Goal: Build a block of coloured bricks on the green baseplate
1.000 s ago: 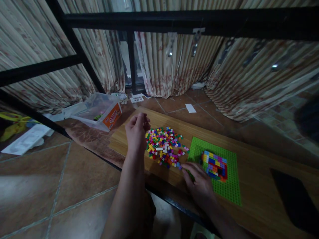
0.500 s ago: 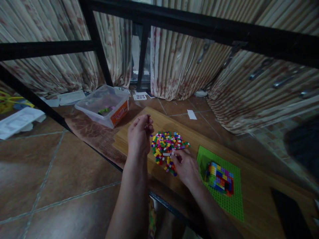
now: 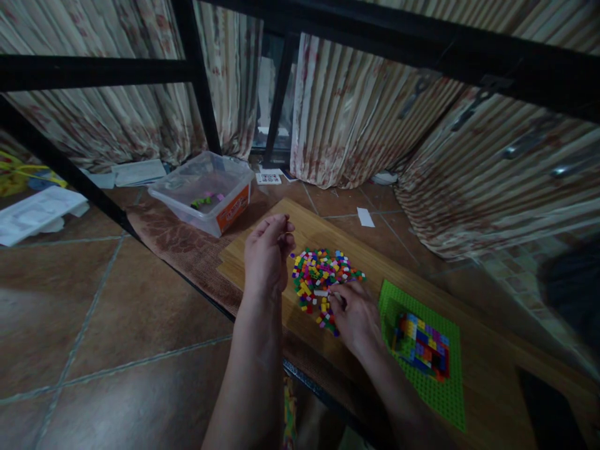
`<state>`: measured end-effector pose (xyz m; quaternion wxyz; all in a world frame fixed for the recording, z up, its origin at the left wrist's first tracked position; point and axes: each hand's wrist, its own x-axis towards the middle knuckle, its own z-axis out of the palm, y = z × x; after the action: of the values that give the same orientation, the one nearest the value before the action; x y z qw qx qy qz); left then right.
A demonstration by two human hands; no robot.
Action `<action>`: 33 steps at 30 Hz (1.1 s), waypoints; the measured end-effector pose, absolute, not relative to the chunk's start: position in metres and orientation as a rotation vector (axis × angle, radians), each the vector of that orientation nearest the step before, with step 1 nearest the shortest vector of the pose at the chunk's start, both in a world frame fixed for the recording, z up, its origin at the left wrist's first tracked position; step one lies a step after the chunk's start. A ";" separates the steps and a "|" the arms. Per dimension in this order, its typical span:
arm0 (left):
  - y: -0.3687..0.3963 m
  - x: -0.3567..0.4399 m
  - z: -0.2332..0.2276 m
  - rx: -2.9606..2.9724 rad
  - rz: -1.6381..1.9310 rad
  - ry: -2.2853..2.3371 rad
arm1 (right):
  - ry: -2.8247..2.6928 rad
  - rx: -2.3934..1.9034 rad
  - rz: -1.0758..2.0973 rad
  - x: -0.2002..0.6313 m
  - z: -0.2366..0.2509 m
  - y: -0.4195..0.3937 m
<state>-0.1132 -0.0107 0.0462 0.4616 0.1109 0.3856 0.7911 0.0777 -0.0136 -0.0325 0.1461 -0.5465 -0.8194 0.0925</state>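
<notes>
My left hand (image 3: 268,253) is raised over the wooden board (image 3: 490,375), left of a loose pile of small toy building bricks (image 3: 323,265). Its fingers are curled and pinched together; whatever sits at the fingertips is too small to make out. At the pile's near right edge, my right hand (image 3: 360,315) has thumb and forefinger closed among the bricks, beside a long white brick (image 3: 321,293). Whether it grips a piece cannot be seen. To the right lies a green studded baseplate (image 3: 391,297) bearing a multicoloured brick structure (image 3: 424,344).
A clear plastic box (image 3: 187,200) with a few pieces inside stands beyond the board's left end. A black flat object (image 3: 548,406) lies at the right. Black metal bars (image 3: 201,81) cross in front of curtains (image 3: 342,119). A white tray (image 3: 42,209) is on the floor.
The view has shifted slightly, so the board and its bricks appear a little further right. Both hands keep nearly the same pose, the right one still at the pile.
</notes>
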 end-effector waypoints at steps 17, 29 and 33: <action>-0.004 -0.101 0.053 0.318 1.896 0.987 | -2.306 -1.561 0.374 0.063 -0.020 -0.015; 0.000 -0.010 0.045 0.704 1.544 1.132 | -1.968 -1.500 0.653 0.170 -0.030 -0.098; -0.012 0.029 0.028 1.065 1.215 1.224 | -1.938 -1.457 0.698 0.190 -0.032 -0.110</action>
<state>0.0287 -0.0121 0.0276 0.5291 0.4458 0.5125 0.5086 0.1897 -0.1103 -0.0320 0.3043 -0.5499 -0.7318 0.2635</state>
